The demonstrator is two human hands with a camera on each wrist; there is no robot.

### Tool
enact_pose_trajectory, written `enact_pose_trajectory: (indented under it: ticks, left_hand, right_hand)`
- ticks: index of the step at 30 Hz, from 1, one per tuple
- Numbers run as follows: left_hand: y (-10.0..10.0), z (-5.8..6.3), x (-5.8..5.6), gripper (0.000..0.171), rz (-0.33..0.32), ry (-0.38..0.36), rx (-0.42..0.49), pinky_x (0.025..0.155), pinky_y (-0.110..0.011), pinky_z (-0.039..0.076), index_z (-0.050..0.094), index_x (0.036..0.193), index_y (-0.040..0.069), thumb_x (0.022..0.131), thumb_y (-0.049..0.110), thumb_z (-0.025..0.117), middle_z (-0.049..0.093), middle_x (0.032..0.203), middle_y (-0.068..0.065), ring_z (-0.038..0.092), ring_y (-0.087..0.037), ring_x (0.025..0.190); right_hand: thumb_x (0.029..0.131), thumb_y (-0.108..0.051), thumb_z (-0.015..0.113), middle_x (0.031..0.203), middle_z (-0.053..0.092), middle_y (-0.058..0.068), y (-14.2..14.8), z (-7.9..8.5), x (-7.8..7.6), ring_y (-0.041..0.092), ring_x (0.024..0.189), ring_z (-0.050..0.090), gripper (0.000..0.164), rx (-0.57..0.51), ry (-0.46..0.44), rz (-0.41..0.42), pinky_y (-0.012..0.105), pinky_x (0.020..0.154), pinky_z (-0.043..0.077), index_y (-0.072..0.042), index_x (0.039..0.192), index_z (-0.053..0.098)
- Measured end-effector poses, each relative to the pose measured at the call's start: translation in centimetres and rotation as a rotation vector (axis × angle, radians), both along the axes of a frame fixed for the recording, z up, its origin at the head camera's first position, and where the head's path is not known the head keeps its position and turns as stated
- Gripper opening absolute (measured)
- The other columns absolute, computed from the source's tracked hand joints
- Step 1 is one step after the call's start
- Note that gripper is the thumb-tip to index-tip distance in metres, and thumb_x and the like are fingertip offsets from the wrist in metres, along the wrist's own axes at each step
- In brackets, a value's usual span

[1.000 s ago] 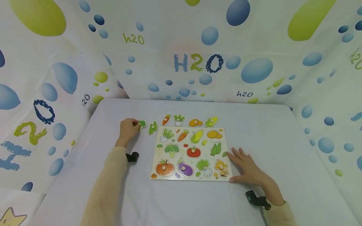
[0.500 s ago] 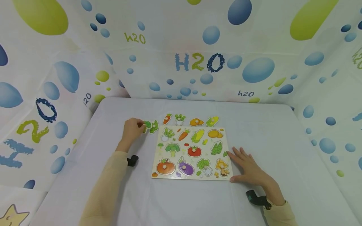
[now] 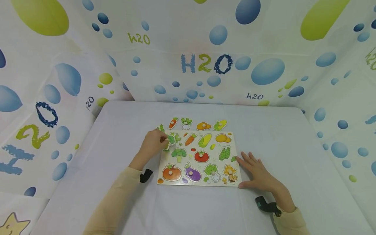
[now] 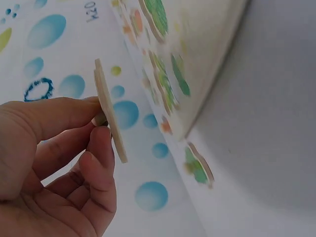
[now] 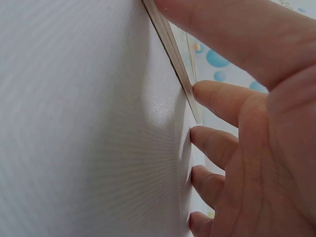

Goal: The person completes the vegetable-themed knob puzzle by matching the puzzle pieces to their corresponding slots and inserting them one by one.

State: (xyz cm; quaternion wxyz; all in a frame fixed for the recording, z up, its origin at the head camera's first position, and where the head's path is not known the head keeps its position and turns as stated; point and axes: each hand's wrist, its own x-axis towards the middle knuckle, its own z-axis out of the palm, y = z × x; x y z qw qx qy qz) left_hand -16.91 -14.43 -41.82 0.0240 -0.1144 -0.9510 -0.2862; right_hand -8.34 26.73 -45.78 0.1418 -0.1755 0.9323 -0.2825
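My left hand (image 3: 150, 145) pinches a broccoli puzzle piece (image 3: 171, 140) by its knob, over the upper left corner of the wooden vegetable puzzle board (image 3: 215, 153). In the left wrist view the piece (image 4: 110, 113) appears edge-on, tilted and clear of the board. My right hand (image 3: 258, 174) lies spread at the board's right edge, its thumb and index finger touching that edge in the right wrist view. Tomato (image 3: 201, 156), pumpkin (image 3: 171, 173), eggplant (image 3: 192, 173), bok choy (image 3: 212, 173) and mushroom (image 3: 230, 173) pieces with knobs sit in the board.
Along the board's far edge lie loose pieces: carrot (image 3: 173, 123), turnip (image 3: 186, 123), potato (image 3: 203, 126) and corn (image 3: 220, 125). An asparagus piece (image 3: 160, 127) is partly hidden behind my left hand. A white cloth (image 3: 194, 209) covers the table; printed curtains (image 3: 164, 65) surround it.
My left hand has lifted the broccoli piece from the table left of the asparagus and carried it right, over the board's corner. The right hand stays in place.
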Motion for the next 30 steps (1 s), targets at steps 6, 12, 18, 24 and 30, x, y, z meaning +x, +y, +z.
enact_pose_trajectory:
  ticks: [6,12,18,24,30]
  left_hand:
    - [1.8,0.4,1.2,0.01,-0.062,-0.023,-0.042,0.067,-0.031,0.047,0.075,0.088,0.0,0.086,0.006,0.068,0.066,0.082,-0.008,0.055,-0.017,0.073]
    - [2.9,-0.2,1.6,0.008,-0.083,-0.047,-0.07,0.067,-0.029,0.047,0.075,0.086,0.002,0.086,0.007,0.069,0.064,0.079,-0.006,0.053,-0.016,0.072]
    - [3.3,-1.0,1.6,0.008,-0.103,-0.082,-0.085,0.063,-0.027,0.046,0.075,0.081,0.005,0.085,0.007,0.069,0.065,0.078,-0.003,0.052,-0.013,0.069]
    - [3.5,-1.4,1.4,0.01,-0.128,-0.088,-0.08,0.059,-0.024,0.044,0.076,0.079,0.006,0.085,0.007,0.069,0.066,0.07,0.0,0.051,-0.011,0.063]
    - [3.8,-1.6,1.4,0.01,-0.112,-0.111,-0.105,0.059,-0.024,0.043,0.076,0.078,0.006,0.085,0.009,0.069,0.064,0.068,0.001,0.05,-0.012,0.062]
  right_hand:
    - [0.066,-0.049,0.083,0.16,0.021,0.023,0.0,0.0,-0.1,0.049,0.147,0.005,0.104,0.006,0.004,0.002,0.071,0.111,0.003,-0.01,0.15,0.037]
    - [0.066,-0.049,0.084,0.16,0.021,0.023,0.1,-0.1,-0.1,0.049,0.147,0.005,0.104,0.008,0.004,0.0,0.071,0.111,0.003,-0.01,0.15,0.037]
    - [0.066,-0.049,0.083,0.16,0.02,0.022,0.0,-0.2,-0.1,0.048,0.147,0.004,0.104,0.007,-0.011,-0.005,0.07,0.112,0.003,-0.011,0.151,0.036]
    - [0.066,-0.049,0.083,0.16,0.019,0.022,0.1,-0.2,0.0,0.048,0.148,0.003,0.104,0.0,-0.018,-0.006,0.07,0.112,0.002,-0.012,0.151,0.036]
    - [0.066,-0.047,0.084,0.16,0.02,0.023,0.0,0.0,0.0,0.049,0.147,0.004,0.104,-0.014,-0.009,0.0,0.071,0.111,0.002,-0.011,0.151,0.037]
